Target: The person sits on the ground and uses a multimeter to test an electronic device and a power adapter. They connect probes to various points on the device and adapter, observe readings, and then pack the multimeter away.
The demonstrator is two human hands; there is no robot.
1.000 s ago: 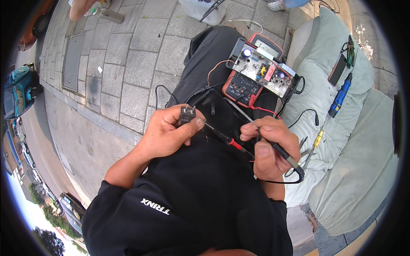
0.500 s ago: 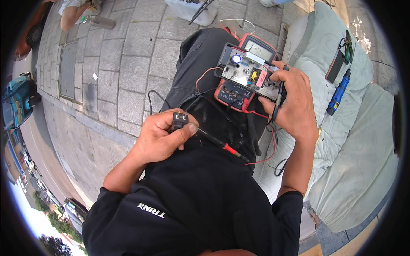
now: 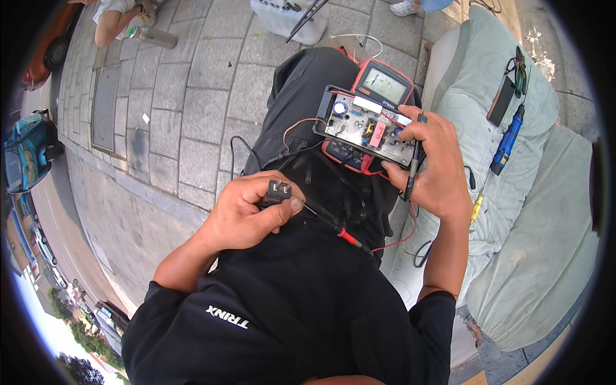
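Note:
My left hand (image 3: 250, 213) pinches a black two-pin plug (image 3: 280, 192), its metal prongs facing up. A red-and-black test probe (image 3: 346, 235) runs from that hand over my lap, its tip hidden at the fingers. My right hand (image 3: 441, 157) grips the right end of an open black case with a circuit board (image 3: 351, 128) in it, and also holds a black test probe (image 3: 416, 151) between the fingers. Beneath the board, a red multimeter (image 3: 386, 82) rests on my thigh. Its display shows above the case and its lower part is partly covered.
On the pale green cushion (image 3: 449, 96) to the right lie a blue screwdriver-like tool (image 3: 510, 139), a dark phone-shaped object (image 3: 500, 101), green-handled pliers (image 3: 520, 74) and a yellow-handled tool (image 3: 477, 208). A whitish plastic tub (image 3: 308, 25) stands ahead; a metal bottle (image 3: 154, 36) lies on the paving.
The board in my right hand has shifted left and slightly down, uncovering more of the multimeter's display. My left hand has moved slightly right with the plug.

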